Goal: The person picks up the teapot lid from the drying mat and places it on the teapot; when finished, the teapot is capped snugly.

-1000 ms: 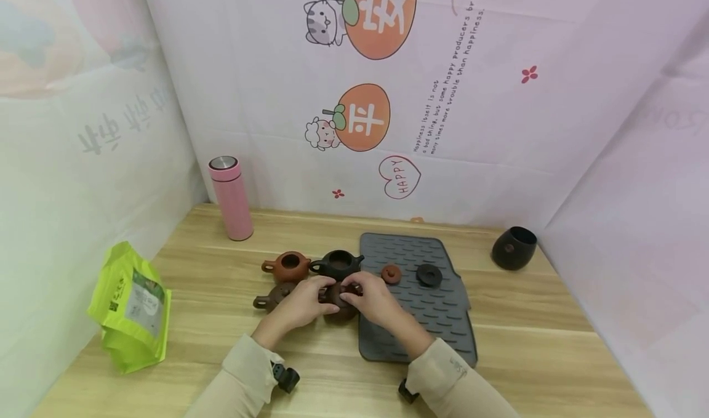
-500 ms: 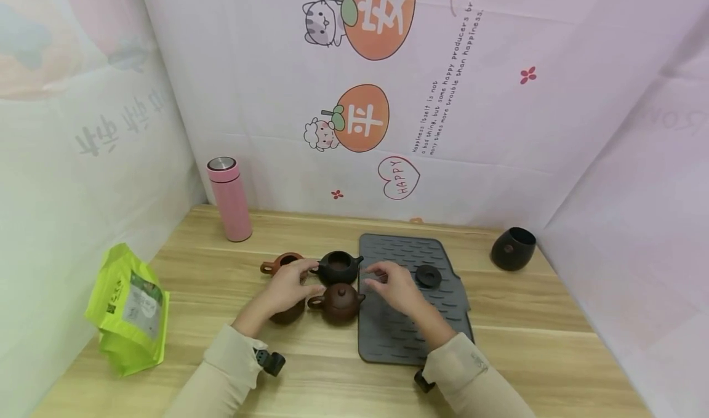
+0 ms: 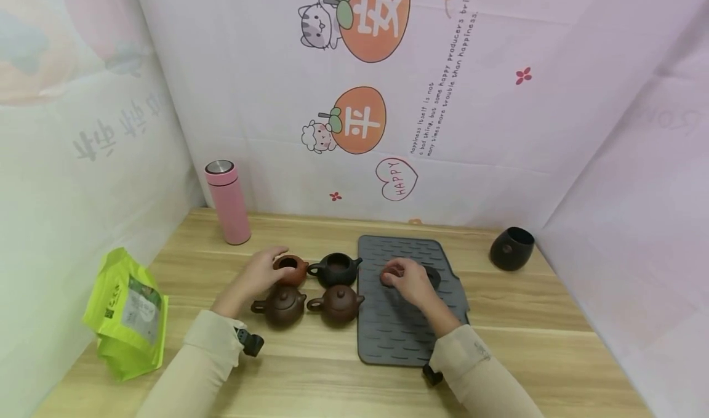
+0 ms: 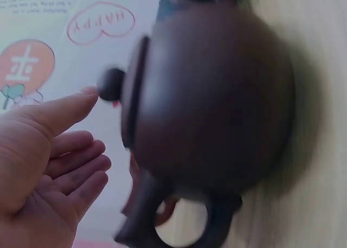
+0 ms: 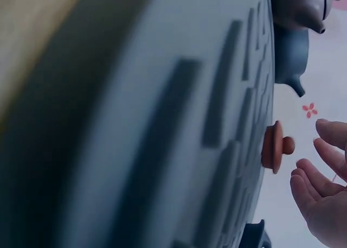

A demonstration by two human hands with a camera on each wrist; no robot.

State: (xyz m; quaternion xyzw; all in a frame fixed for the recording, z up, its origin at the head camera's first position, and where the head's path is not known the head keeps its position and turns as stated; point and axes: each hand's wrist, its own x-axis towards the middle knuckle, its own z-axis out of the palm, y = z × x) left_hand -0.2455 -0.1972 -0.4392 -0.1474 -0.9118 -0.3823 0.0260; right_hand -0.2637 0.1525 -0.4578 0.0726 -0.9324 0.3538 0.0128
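Observation:
My left hand (image 3: pixel 256 277) reaches over the handle side of a lidless reddish-brown teapot (image 3: pixel 297 274); its fingers look loosely bent in the left wrist view, gripping nothing. Two lidded dark brown teapots, the left one (image 3: pixel 284 310) and the right one (image 3: pixel 339 308), stand nearer me. Beside the reddish teapot is a lidless black teapot (image 3: pixel 336 273). My right hand (image 3: pixel 414 281) hovers at a red clay lid (image 5: pixel 276 147) lying knob-up on the grey mat (image 3: pixel 388 344). A gap shows between those fingers and the lid in the right wrist view. A black lid (image 3: pixel 434 275) is partly hidden behind this hand.
A pink thermos (image 3: pixel 229 205) stands at the back left, and a bright green pouch (image 3: pixel 130 319) at the left. The dark round cup (image 3: pixel 512 249) is at the back right. White printed cloth (image 3: pixel 471 190) encloses the wooden table (image 3: pixel 310 381).
Both hands have left the right dark brown teapot, whose lid is on. The left hand has moved left to the reddish teapot, and the right hand has moved right over the red lid.

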